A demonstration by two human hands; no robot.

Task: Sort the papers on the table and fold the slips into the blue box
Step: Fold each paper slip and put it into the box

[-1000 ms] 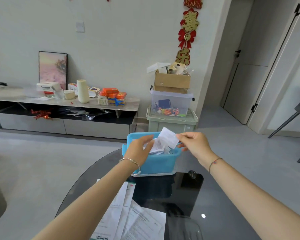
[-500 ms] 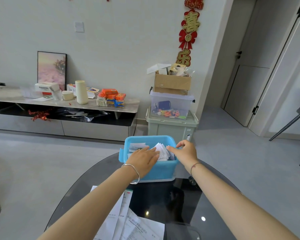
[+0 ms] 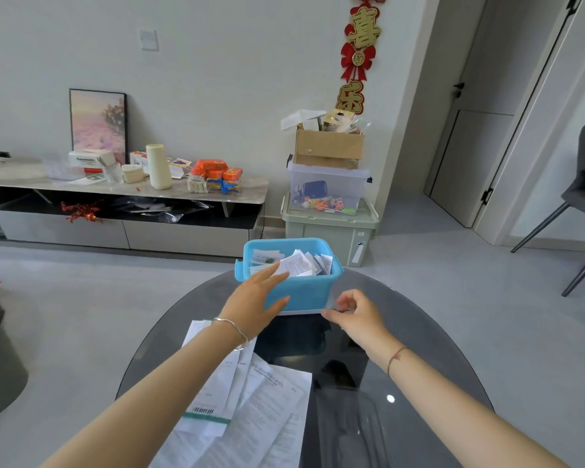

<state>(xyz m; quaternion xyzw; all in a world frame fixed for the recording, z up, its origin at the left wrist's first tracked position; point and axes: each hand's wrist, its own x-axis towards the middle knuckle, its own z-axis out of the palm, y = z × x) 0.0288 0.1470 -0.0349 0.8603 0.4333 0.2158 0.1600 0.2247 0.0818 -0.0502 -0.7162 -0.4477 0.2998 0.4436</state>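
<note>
Head camera view, looking down past two bare forearms at a round dark glass table [image 3: 419, 349]. A small rectangular blue plastic box [image 3: 304, 293] is seen at the table's far side. Its open top faces upward and its long axis runs left to right across the view. Folded white paper slips [image 3: 299, 263] are heaped inside the box, some standing above its rim. The left hand [image 3: 257, 298] is laid on the box's near-left wall, fingers straight and spread, fingertips at the rim. The right hand [image 3: 355, 315] is held just beside the box's near-right bottom corner, fingers loosely curled; whether anything is pinched cannot be told. Nearer than the box, large white printed sheets [image 3: 260, 407] are fanned out flat, long edges pointing roughly toward the box. The task is judged partly done: slips are boxed, but these sheets are not yet sorted.
</note>
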